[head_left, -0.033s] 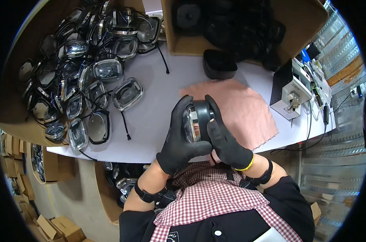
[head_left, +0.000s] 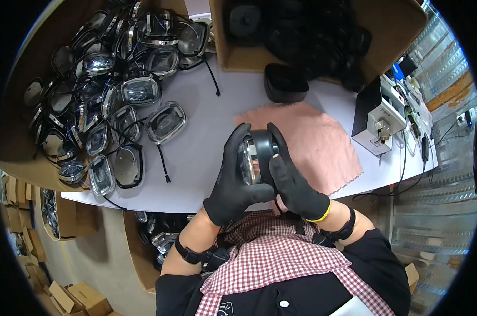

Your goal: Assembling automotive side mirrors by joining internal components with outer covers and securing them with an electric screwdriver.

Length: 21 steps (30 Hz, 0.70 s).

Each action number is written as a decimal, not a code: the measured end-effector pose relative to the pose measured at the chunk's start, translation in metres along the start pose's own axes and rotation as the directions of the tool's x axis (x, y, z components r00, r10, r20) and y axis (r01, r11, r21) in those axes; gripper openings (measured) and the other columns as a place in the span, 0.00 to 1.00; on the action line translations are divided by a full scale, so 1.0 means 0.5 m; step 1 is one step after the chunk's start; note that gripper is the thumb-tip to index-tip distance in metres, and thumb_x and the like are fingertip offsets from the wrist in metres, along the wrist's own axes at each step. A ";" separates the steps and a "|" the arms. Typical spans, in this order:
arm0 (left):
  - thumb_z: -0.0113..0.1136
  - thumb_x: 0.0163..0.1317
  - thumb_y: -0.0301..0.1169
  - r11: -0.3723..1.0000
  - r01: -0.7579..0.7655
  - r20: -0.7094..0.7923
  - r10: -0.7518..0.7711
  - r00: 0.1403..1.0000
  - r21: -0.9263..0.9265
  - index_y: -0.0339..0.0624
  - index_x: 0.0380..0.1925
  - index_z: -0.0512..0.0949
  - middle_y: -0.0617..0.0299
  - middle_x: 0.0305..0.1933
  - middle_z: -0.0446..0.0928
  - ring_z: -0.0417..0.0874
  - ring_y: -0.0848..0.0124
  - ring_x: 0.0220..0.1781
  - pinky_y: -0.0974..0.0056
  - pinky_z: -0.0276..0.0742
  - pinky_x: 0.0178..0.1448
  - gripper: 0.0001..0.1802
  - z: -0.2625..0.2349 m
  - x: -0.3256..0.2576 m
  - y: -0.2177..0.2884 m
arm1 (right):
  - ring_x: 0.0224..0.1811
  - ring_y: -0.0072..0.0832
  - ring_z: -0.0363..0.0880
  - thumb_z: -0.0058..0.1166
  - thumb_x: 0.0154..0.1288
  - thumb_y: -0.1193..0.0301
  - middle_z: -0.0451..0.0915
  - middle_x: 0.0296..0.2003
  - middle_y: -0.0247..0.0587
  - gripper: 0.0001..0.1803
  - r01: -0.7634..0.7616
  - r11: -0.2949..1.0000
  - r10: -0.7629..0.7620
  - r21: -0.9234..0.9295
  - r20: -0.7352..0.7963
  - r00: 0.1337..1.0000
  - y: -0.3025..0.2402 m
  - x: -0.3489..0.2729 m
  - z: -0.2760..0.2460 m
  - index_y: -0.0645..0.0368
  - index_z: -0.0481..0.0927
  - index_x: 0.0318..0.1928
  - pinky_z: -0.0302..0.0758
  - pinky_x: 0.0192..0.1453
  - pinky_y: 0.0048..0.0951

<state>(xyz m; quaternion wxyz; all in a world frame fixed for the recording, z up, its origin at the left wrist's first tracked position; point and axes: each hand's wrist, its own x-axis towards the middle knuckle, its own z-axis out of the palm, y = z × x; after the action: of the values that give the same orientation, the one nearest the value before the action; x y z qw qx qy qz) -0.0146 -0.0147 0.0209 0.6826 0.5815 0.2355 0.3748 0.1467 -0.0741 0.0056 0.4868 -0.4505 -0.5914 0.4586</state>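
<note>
Between my two black-gloved hands is a lamp (head_left: 262, 160) with a clear lens, a chrome rim and a deep black housing, held on edge above the table's front part. My left hand (head_left: 232, 181) wraps the lens side, its thumb along the bottom. My right hand (head_left: 297, 187) presses on the back of the black housing, fingers over the top and thumb against it. A dark cable hangs below the lamp between my wrists. Behind and right of it, a pink cloth (head_left: 317, 145) lies spread on the white table (head_left: 196, 118). A loose black housing (head_left: 285, 84) stands beyond the cloth.
Clear-lensed lamp units (head_left: 140, 91) with dark leads spill from a large carton at the left. A carton (head_left: 396, 31) of black housings stands at the back. A black-and-white instrument box (head_left: 378, 118) with cables sits at the right. Below the table edge is another carton (head_left: 138, 247).
</note>
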 end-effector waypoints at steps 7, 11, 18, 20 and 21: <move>0.74 0.41 0.27 0.996 -0.076 -0.071 0.074 0.995 -0.036 0.46 0.70 0.51 0.54 0.62 0.64 0.72 0.62 0.62 0.59 0.75 0.62 0.56 0.013 0.004 -0.017 | 0.75 0.41 0.51 0.35 0.78 0.59 0.48 0.73 0.53 0.35 -0.003 0.996 0.015 0.092 -0.132 0.991 -0.015 0.019 0.025 0.60 0.41 0.75 0.51 0.76 0.36; 0.76 0.39 0.33 0.998 -0.062 -0.139 0.061 0.988 -0.004 0.49 0.70 0.50 0.53 0.64 0.64 0.72 0.60 0.63 0.58 0.75 0.63 0.58 0.026 0.011 0.000 | 0.74 0.38 0.54 0.35 0.78 0.57 0.50 0.73 0.50 0.35 -0.002 0.927 0.049 0.375 -0.117 0.992 -0.002 0.033 0.022 0.59 0.42 0.75 0.54 0.75 0.33; 0.79 0.33 0.38 0.846 -0.466 -0.119 0.507 0.854 0.257 0.44 0.63 0.54 0.41 0.70 0.52 0.58 0.51 0.72 0.50 0.57 0.74 0.57 -0.016 0.027 -0.022 | 0.66 0.30 0.67 0.44 0.74 0.50 0.64 0.67 0.40 0.34 -0.381 0.424 0.275 0.822 0.284 0.919 -0.037 0.004 0.005 0.54 0.56 0.72 0.71 0.66 0.38; 0.78 0.36 0.36 0.852 -0.489 -0.020 0.501 0.865 0.189 0.45 0.62 0.54 0.42 0.70 0.53 0.58 0.52 0.72 0.50 0.57 0.73 0.53 -0.015 0.018 -0.010 | 0.65 0.31 0.68 0.47 0.72 0.48 0.64 0.66 0.42 0.38 -0.273 0.619 0.178 0.736 0.207 0.962 -0.027 -0.003 -0.007 0.55 0.56 0.72 0.74 0.65 0.40; 0.76 0.37 0.33 0.838 -0.418 0.046 0.430 0.901 0.351 0.47 0.61 0.53 0.43 0.71 0.53 0.59 0.52 0.72 0.50 0.60 0.72 0.51 -0.030 0.009 0.001 | 0.65 0.35 0.70 0.60 0.65 0.54 0.65 0.65 0.45 0.41 -0.213 0.724 0.190 0.656 0.108 0.976 -0.046 -0.006 -0.016 0.56 0.57 0.71 0.75 0.63 0.40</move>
<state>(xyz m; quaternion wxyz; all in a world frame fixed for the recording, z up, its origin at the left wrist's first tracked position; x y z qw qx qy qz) -0.0233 -0.0019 0.0187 0.4629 0.7253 0.1762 0.4782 0.1530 -0.0799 0.0284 0.5524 -0.3019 -0.3452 0.6960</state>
